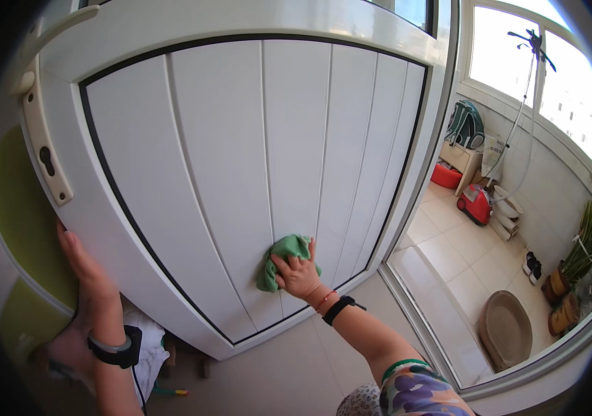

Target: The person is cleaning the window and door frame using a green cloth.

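Observation:
My right hand (298, 275) presses a crumpled green cloth (285, 255) against the lower part of a white panelled door (223, 130). Its fingers are spread over the cloth and hold it to the grooved panel. At the door's side edge, below the lock plate (49, 151), my left hand (85, 265) grips the door frame, with some of its fingers hidden behind it. The lever handle (64, 26) sits above that plate, and a keyhole shows below. Black bands circle both wrists.
To the right, past a metal door track (420, 333), a tiled balcony holds a red garment steamer (476, 204), a brown basin (506, 327), shoes (532, 268) and potted plants (584, 239). White fabric (148, 348) lies beneath the door's left side, near a green-and-white surface (25, 208).

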### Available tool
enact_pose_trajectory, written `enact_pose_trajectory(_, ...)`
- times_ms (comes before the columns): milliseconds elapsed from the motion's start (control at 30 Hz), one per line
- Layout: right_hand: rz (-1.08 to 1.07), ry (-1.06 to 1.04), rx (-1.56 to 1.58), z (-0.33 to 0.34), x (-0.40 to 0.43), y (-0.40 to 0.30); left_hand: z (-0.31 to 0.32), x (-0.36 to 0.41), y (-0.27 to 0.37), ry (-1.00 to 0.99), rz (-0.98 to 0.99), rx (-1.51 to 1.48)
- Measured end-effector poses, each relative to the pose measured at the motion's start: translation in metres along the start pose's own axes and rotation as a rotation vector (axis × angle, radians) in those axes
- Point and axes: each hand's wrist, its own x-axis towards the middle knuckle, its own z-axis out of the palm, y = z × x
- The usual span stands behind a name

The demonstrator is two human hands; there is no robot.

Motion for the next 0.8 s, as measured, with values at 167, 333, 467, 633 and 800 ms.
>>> enact_pose_trajectory(167,0.269,0.399,0.008,-0.079,0.161,0.026,-0.005,-0.003,0.004,-0.03,0.023,0.011)
enact_pose_trajectory(333,0.46,0.715,-0.09,-0.145,0.295,0.026,0.0,-0.005,-0.002,-0.021,0.045,0.049)
enact_pose_trajectory(467,0.224,0.548,0.029,-0.126,0.292,-0.077,0.0,-0.005,-0.004,-0.005,0.071,0.078)
enact_pose_trajectory(633,-0.252,0.431,0.153,-0.118,0.287,-0.124,-0.01,-0.004,0.001,-0.04,0.106,0.072)
enact_pose_trajectory(800,0.116,0.597,0.004,-0.134,0.307,-0.103,0.004,-0.006,0.013,-0.081,0.168,0.121)
